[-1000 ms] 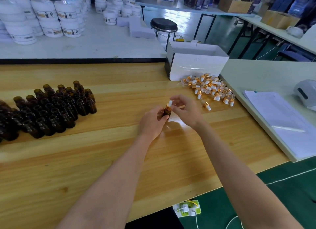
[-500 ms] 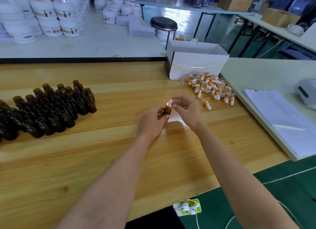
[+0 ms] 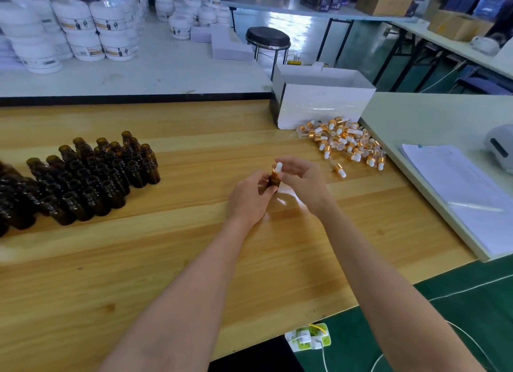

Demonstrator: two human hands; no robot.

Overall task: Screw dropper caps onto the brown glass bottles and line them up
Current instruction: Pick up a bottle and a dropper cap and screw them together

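Over the middle of the wooden table, my left hand grips a small brown glass bottle upright. A dropper cap with a gold collar and white bulb sits on its neck, and my right hand pinches that cap from the right. Several uncapped brown bottles stand packed in rows at the left. A heap of loose dropper caps lies at the right, in front of a white box.
An open white cardboard box stands at the table's far edge. A pale side table on the right carries paper sheets and a grey device. White tubs are stacked on the bench behind. A power strip lies on the green floor.
The cap has sunk lower onto the bottle's neck as my right fingers shifted round it. Both hands stay in nearly the same spot.
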